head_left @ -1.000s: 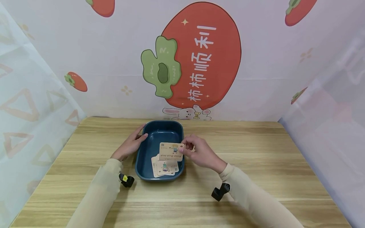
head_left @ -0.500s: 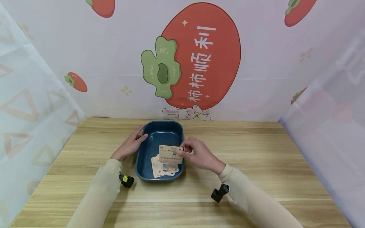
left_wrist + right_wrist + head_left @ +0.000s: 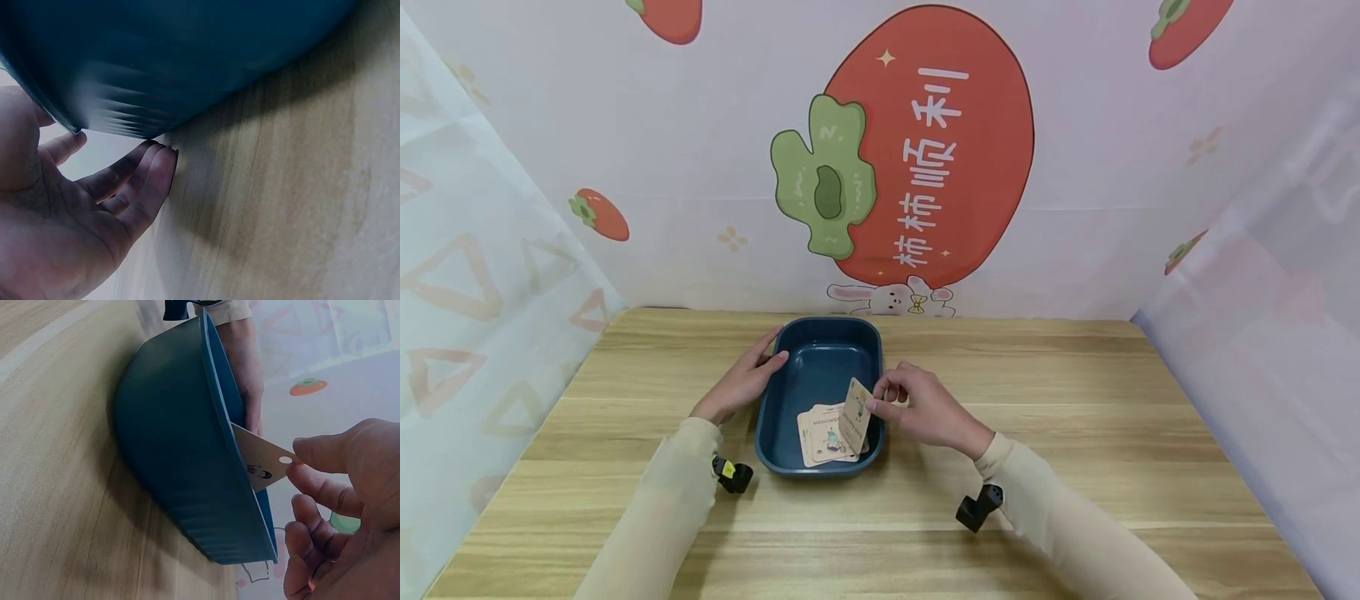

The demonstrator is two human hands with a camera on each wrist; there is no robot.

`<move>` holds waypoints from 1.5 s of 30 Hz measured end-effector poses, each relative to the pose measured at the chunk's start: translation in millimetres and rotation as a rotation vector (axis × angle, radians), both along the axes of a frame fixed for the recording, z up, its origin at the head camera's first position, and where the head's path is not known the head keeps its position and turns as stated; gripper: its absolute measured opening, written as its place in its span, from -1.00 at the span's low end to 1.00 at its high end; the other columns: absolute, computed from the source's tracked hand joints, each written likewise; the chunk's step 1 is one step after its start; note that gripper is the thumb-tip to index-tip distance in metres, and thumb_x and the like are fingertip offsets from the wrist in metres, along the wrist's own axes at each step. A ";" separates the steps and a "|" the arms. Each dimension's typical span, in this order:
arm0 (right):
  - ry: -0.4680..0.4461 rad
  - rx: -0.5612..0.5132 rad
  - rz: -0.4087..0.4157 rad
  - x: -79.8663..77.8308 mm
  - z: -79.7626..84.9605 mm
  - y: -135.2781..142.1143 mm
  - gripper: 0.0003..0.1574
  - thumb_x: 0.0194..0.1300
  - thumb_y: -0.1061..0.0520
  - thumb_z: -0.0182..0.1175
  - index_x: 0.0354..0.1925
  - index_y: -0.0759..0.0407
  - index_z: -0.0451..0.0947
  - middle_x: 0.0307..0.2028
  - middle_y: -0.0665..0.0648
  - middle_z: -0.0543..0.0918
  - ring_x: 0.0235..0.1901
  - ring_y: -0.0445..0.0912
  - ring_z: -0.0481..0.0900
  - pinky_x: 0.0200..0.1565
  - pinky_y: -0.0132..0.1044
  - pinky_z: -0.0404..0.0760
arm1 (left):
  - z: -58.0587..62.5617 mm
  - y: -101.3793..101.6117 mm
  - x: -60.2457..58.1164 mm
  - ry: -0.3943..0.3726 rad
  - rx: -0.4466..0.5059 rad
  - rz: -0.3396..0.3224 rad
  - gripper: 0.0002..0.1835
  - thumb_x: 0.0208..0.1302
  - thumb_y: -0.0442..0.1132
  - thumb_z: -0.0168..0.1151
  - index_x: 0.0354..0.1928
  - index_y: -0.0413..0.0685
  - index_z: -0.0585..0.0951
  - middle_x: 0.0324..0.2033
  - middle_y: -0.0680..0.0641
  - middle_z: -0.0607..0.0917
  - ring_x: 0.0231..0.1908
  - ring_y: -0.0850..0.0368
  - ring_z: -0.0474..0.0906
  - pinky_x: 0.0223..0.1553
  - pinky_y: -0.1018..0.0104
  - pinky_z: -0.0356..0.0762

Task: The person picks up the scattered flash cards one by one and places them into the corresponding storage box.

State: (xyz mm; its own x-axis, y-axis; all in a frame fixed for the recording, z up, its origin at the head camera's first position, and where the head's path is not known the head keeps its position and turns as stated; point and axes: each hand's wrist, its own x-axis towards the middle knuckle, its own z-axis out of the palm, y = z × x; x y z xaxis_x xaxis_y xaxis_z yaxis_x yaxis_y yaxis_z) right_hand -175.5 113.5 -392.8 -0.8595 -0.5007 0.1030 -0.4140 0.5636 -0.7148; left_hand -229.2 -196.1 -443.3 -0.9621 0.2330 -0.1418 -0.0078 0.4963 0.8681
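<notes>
A deep blue rectangular tray [image 3: 808,367] with rounded corners stands on the table. My left hand [image 3: 741,385] holds its left side, thumb over the rim and fingers against the outer wall [image 3: 125,169]. Between thumb and forefinger, my right hand [image 3: 925,408] pinches a picture card [image 3: 856,408] by a corner, beside a punched hole. This card stands tilted inside the tray, its printed face turned left; a small figure shows on its other face in the right wrist view. Under it, several cream picture cards [image 3: 823,443] lie overlapping on the tray floor, one reading "badminton".
The wood-grain table [image 3: 1060,467] extends around the tray. Behind it rises a white backdrop [image 3: 715,125] printed with persimmons and a rabbit, and patterned sheets hang at both sides. A black wrist camera [image 3: 979,506] sits on each sleeve.
The pinched card, earlier lying nearly face up with "play ping-pong" readable, has dropped slightly and swung up steeply on edge, uncovering more of the cards below. My left hand and the tray stay still.
</notes>
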 end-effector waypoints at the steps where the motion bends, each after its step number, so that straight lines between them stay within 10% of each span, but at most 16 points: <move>1: 0.001 0.000 -0.002 -0.2 -0.1 0.3 -0.93 0.38 0.11 0.35 -0.28 0.06 0.67 -0.38 0.00 0.47 -0.27 -0.02 0.46 -0.27 -0.25 0.46 | 0.3 0.0 0.1 -0.001 0.000 0.001 -0.28 0.64 0.07 -0.12 0.65 0.11 -0.11 0.52 -0.37 0.11 0.44 -0.42 0.13 0.35 -0.37 0.18; 45: 0.013 0.022 -0.024 1.4 3.6 10.5 -0.95 0.36 0.13 0.36 -0.27 0.08 0.67 -0.37 -0.01 0.50 -0.28 -0.06 0.44 -0.26 -0.23 0.49 | -0.5 0.5 -0.8 -0.004 -0.010 0.002 -0.28 0.64 0.07 -0.13 0.65 0.11 -0.11 0.53 -0.37 0.10 0.44 -0.42 0.14 0.34 -0.37 0.19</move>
